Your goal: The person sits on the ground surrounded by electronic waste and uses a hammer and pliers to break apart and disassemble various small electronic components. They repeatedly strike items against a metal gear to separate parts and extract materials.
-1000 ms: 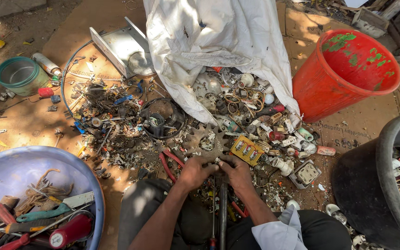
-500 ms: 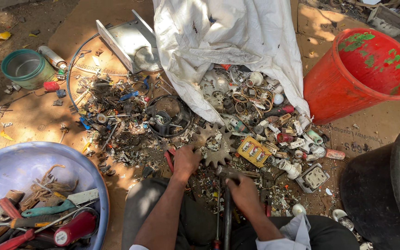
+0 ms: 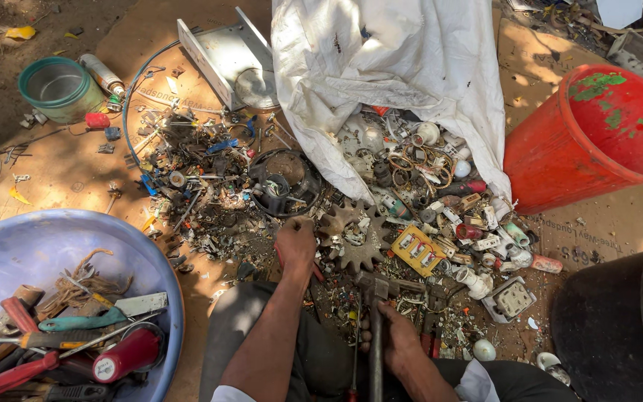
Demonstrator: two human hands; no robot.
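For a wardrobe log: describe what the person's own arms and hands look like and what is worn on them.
Both forearms are bare, with no gloves, watch or rings visible on the left hand or the right hand. White fabric, apparently rolled-up shirt sleeves, shows at the bottom edge: a small piece near the left elbow and a larger bunched fold by the right elbow.

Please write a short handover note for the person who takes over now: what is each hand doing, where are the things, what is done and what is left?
Left hand: reaches into the scrap pile, fingers down beside the rusty gear; whether it grips anything cannot be seen.
Right hand: closed around the hammer handle, head resting on the ground below the gear.
Things: scrap spills from the white sack; yellow switch plate lies right of the gear; blue basin at left holds tools; red bucket at right.
Done: some scrap is out of the sack.
Left: the pile remains mixed and spread on the ground.
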